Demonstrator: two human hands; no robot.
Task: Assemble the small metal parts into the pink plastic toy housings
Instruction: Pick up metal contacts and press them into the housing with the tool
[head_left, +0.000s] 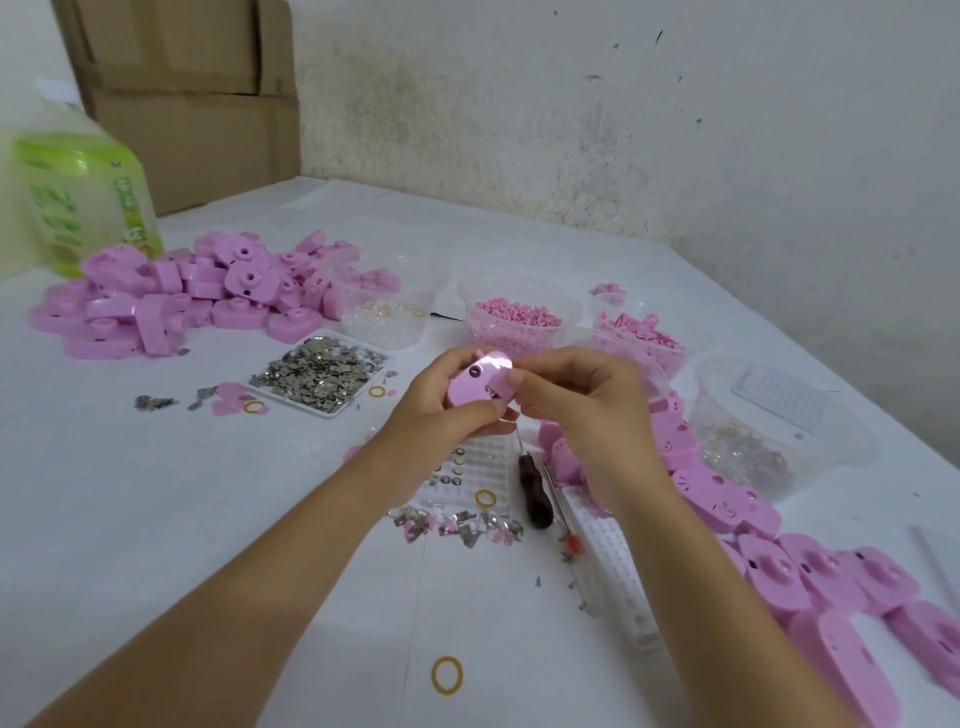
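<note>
A pink plastic housing (480, 382) is held up over the middle of the table. My left hand (441, 410) grips it from the left and below. My right hand (576, 400) touches its right edge with curled fingers; whether it pinches a small part there is hidden. A white tray of small metal parts (319, 376) lies to the left. More loose metal parts (457, 522) lie below my hands. A heap of pink housings (197, 291) sits at the back left, and another row of housings (810, 566) runs down the right.
Clear tubs stand behind my hands: one with clear bits (387, 306), two with pink pieces (519, 319), one at the right with a white tray inside (774, 421). A dark-handled screwdriver (532, 488), a green bottle (78, 202), cardboard boxes (182, 93) and rubber bands (447, 674) are about.
</note>
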